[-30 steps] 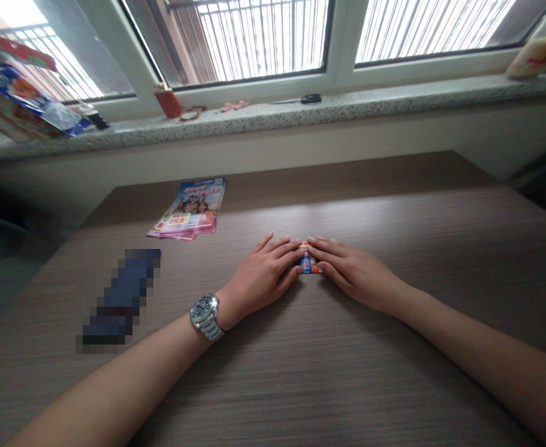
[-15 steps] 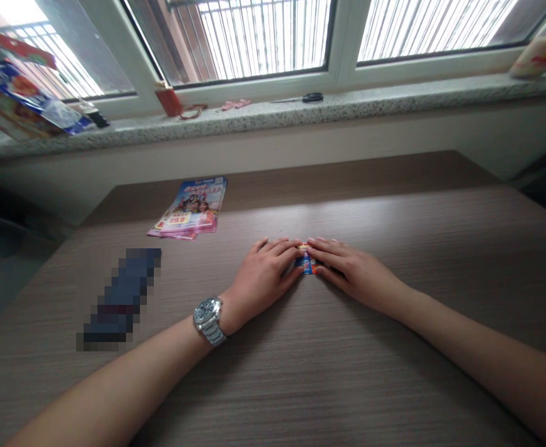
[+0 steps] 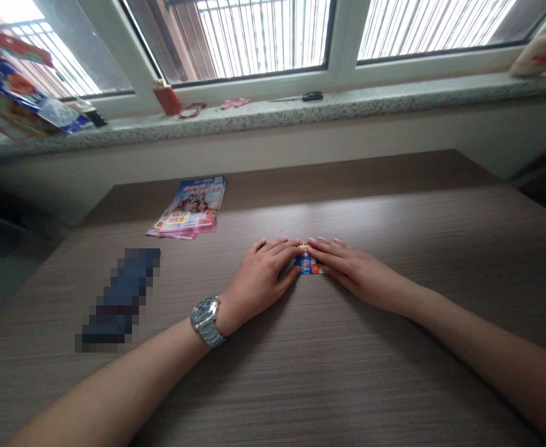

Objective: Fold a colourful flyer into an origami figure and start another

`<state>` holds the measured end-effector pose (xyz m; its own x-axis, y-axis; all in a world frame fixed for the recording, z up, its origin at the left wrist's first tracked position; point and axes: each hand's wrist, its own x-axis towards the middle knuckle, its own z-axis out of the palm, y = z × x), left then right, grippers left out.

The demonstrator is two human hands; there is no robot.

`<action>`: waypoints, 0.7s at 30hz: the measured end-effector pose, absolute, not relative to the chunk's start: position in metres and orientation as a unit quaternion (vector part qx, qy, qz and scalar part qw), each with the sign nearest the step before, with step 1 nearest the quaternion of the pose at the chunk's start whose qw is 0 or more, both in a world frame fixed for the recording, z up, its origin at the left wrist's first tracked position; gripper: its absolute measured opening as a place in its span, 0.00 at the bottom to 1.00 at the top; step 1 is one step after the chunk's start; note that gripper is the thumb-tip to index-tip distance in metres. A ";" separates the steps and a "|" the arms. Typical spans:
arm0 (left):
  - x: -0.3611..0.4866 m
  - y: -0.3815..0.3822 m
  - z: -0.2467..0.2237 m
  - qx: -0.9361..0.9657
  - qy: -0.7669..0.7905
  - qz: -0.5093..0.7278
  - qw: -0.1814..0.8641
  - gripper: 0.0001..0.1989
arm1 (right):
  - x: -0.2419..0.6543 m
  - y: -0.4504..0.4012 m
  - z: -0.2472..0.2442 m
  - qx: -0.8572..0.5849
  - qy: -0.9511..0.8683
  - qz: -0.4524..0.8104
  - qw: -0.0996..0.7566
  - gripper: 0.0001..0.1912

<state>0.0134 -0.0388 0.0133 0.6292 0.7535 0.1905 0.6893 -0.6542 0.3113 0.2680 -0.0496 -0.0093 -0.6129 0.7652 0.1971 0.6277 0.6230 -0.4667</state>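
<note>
Straight-edged printed paper (image 3: 307, 266), wood-grained table (image 3: 282, 385)

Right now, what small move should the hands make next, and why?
I'd probably raise the right hand slightly while the left hand steadies the small printed piece. Both hands cover its sides, leaving mainly a narrow middle part visible, so uncovering one side might show how it lies on the table.
</note>
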 end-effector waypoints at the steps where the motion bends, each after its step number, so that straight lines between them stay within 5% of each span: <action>1: 0.013 -0.039 0.013 0.896 0.402 0.154 0.105 0.18 | 0.268 -0.050 -0.009 -0.394 -0.882 0.177 0.189 0.26; 21: 0.008 -0.034 0.013 0.905 0.379 0.183 0.067 0.19 | 0.267 -0.052 -0.008 -0.403 -0.870 0.159 0.234 0.24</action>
<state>0.0077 -0.0338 0.0129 0.6457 0.7104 0.2798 0.6614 -0.7035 0.2600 0.2671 -0.0518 -0.0084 -0.5649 0.7765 0.2792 0.6277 0.6240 -0.4654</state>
